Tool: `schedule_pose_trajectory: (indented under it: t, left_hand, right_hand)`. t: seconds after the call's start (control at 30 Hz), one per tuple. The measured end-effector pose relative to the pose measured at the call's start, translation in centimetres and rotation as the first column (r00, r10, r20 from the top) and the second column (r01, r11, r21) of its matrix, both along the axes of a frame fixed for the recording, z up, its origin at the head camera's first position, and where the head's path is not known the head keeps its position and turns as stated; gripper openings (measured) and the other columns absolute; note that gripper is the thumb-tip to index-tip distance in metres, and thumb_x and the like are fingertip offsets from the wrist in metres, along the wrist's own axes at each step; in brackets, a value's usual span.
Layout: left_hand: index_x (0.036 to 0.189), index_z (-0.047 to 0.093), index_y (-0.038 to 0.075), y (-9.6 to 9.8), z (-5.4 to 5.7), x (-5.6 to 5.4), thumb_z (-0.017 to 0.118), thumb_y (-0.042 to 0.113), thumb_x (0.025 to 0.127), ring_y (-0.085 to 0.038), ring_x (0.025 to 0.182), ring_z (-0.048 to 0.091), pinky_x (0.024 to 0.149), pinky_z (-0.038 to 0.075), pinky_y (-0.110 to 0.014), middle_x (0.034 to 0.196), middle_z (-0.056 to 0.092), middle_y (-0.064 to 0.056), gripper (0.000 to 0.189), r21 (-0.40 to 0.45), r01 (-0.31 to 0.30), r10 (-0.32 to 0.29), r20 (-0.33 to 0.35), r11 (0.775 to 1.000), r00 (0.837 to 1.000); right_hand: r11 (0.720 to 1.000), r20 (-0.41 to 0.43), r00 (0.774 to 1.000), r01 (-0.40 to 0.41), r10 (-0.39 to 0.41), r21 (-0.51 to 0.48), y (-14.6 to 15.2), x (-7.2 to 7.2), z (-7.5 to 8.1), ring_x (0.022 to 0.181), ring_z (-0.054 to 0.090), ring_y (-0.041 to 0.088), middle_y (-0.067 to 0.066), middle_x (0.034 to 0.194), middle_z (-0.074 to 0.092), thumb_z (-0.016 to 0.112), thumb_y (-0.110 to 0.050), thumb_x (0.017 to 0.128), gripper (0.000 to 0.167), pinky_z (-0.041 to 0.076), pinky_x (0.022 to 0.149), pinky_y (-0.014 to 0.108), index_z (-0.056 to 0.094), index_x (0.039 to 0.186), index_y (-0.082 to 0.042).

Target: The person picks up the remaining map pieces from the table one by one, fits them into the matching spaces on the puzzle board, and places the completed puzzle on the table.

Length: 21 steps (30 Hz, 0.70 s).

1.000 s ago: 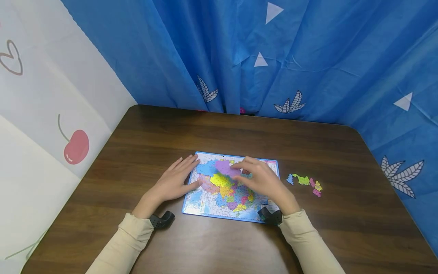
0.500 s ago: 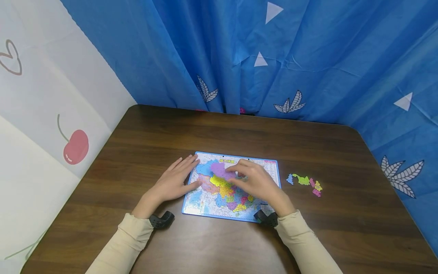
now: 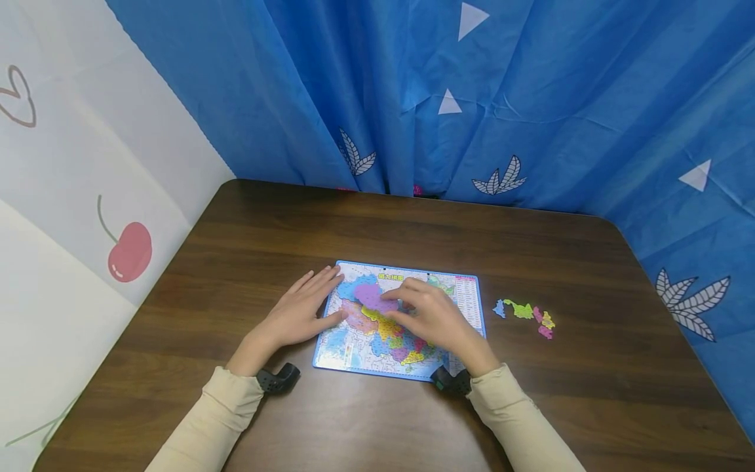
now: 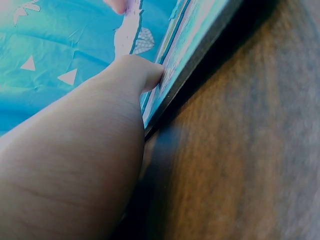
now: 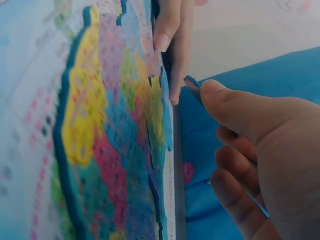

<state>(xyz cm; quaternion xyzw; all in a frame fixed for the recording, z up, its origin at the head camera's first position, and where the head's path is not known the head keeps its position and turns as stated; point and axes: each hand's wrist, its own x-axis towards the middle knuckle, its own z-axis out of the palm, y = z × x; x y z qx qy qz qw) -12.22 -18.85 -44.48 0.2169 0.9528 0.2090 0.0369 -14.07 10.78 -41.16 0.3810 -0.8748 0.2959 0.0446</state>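
Observation:
A map puzzle board [image 3: 330, 357] with a blue border lies on the table, with colourful map pieces on it. My left hand [image 3: 301, 311] rests flat at its left edge, fingers spread; its thumb [image 4: 150, 75] touches the board. My right hand [image 3: 433, 314] pinches a large purple map puzzle piece [image 3: 371, 296] between thumb and fingers. That piece is raised off the board over its upper left part. In the right wrist view the pinched puzzle piece [image 5: 194, 86] shows edge-on, apart from the map surface. The right hand hides the map's right side in the head view.
Several loose puzzle pieces, among them a blue piece [image 3: 499, 308], a green piece [image 3: 523, 310] and a pink piece [image 3: 545, 332], lie right of the board on the dark wooden table [image 3: 283, 223]. A blue curtain [image 3: 377, 85] hangs behind.
My right hand has moved left across the board, carrying the purple puzzle piece with it. More of the board's upper right is exposed. The left hand stays where it was.

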Motion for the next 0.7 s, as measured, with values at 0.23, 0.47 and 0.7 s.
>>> schedule_pose_trajectory:
  t: [0.23,0.47,0.7]
  left_hand:
    - [0.161,0.036,0.011,0.0,-0.1,0.0,0.055,0.057,0.099,-0.024,0.160,0.018,0.130,0.011,-0.047,0.171,0.025,-0.006,0.080,0.003,0.008,-0.008,-0.008,1.000,1.000]
    - [0.161,0.036,0.012,0.0,0.0,0.0,0.054,0.059,0.100,-0.024,0.160,0.018,0.131,0.010,-0.047,0.171,0.024,-0.005,0.080,0.001,0.003,-0.003,-0.001,1.000,1.000]
    - [0.161,0.036,0.012,0.0,0.1,0.0,0.054,0.058,0.100,-0.025,0.160,0.018,0.131,0.011,-0.048,0.171,0.024,-0.005,0.079,-0.004,-0.003,0.003,0.003,1.000,1.000]
  right_hand:
    - [1.000,-0.015,1.000,-0.022,0.022,-0.006,-0.5,0.1,-0.6,0.077,0.062,0.010,-0.006,0.097,0.071,0.083,-0.027,0.089,0.029,0.053,0.066,0.019,0.078,0.116,-0.017]
    - [0.999,-0.008,0.999,-0.040,0.040,0.007,-1.0,0.4,-0.7,0.073,0.059,0.009,-0.006,0.094,0.068,0.082,-0.027,0.091,0.028,0.050,0.062,0.017,0.078,0.116,-0.016]
    - [0.999,-0.009,0.999,-0.042,0.042,0.024,-1.4,0.6,-0.9,0.071,0.055,0.007,-0.008,0.091,0.066,0.082,-0.029,0.090,0.029,0.047,0.060,0.017,0.078,0.116,-0.016]
